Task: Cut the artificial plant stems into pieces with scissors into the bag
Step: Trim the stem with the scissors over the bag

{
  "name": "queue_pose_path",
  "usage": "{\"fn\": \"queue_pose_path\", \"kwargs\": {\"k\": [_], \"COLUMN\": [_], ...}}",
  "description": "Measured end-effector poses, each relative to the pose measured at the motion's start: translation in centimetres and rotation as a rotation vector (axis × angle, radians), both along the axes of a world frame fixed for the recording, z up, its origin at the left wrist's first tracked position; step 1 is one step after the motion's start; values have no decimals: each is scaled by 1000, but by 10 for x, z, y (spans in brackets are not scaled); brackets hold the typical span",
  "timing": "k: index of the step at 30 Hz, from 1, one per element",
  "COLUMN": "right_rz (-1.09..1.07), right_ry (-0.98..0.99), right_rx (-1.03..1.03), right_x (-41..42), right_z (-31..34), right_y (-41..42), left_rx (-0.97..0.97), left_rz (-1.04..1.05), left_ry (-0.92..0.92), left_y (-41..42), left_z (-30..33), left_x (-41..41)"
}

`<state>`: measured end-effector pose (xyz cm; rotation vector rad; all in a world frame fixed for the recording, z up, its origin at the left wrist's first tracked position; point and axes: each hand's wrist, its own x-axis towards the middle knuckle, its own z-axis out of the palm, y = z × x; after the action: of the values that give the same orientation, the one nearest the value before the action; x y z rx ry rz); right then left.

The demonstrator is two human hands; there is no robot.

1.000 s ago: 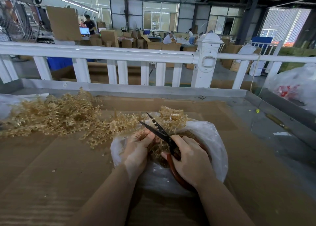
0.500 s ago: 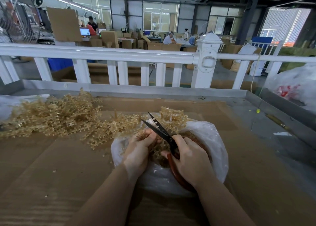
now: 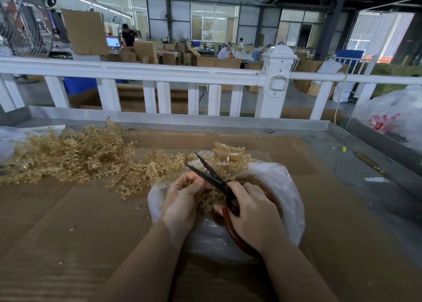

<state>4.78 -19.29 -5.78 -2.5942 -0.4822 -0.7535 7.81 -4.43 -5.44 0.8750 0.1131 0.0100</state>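
Two hands: both over the bag [image 3: 287, 196], head view.
Left hand [image 3: 182, 201]: clenched on a stem [image 3: 201, 194] above the bag mouth.
Right hand [image 3: 253, 215]: grips scissors [image 3: 212, 176], blades parted.
Axis: blades point up-left, just beside left fingertips; stem lies between the hands.
Pile [image 3: 68, 153]: on surface [image 3: 68, 233], left, nearer left hand.
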Motion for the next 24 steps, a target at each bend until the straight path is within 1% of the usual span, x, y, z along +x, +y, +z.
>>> {"fn": "queue_pose_path", "kwargs": {"k": [4, 9, 12, 19, 24], "right_rz": [-3, 30, 32, 50, 47], "right_ry": [-1, -6, -10, 8, 9], "right_rx": [5, 38, 15, -15, -26], "right_x": [1, 0, 0, 2, 3], "right_z": [0, 2, 3, 3, 2], "right_y": [0, 0, 0, 2, 3], "left_rx": [16, 24, 11, 24, 36], "left_rz": [-12, -90, -123, -167, -140], "left_ry": [-25, -53, -63, -50, -17], "left_y": [-1, 0, 1, 2, 1], "left_z": [0, 0, -1, 1, 1], "left_x": [-1, 0, 0, -1, -1]}}
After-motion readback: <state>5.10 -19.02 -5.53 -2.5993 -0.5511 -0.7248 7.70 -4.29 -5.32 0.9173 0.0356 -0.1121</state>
